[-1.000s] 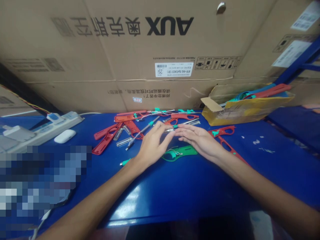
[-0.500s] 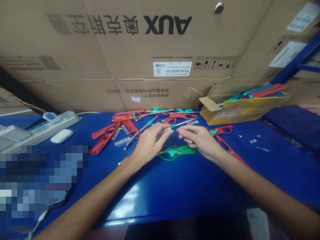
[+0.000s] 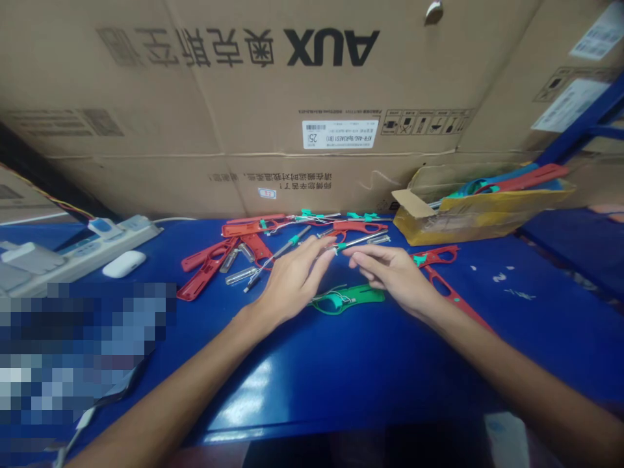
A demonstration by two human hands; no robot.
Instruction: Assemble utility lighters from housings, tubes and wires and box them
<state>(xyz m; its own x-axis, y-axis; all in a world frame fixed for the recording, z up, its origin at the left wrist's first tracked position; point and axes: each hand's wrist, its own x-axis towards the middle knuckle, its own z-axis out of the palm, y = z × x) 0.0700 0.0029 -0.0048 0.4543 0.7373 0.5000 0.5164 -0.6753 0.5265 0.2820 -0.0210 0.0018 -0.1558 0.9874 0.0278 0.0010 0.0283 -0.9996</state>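
My left hand (image 3: 298,278) is closed, its fingertips pinching a thin metal lighter tube (image 3: 363,240) by the green collar (image 3: 340,247) at its near end. The tube points right, above the table. Close to its right sits my right hand (image 3: 387,276), thumb and fingertips pressed together; whatever lies between them is too small to make out. Below the hands lies a green lighter shell half (image 3: 368,295) with a green trigger piece and pale wires in it. Behind them are red shell halves (image 3: 209,273), clear fuel tanks (image 3: 240,276) and another tube with a green collar (image 3: 292,241).
A yellow-taped carton (image 3: 463,218) holding red and blue shells stands at the back right. Red shells (image 3: 455,299) lie right of my hand. To the left are a power strip (image 3: 73,253) and a white rounded case (image 3: 124,264). A large cardboard box (image 3: 234,130) walls off the back.
The view has shifted slightly, moving the scene a little to the right. Both hands stay close together at the tube, with only small finger movements.
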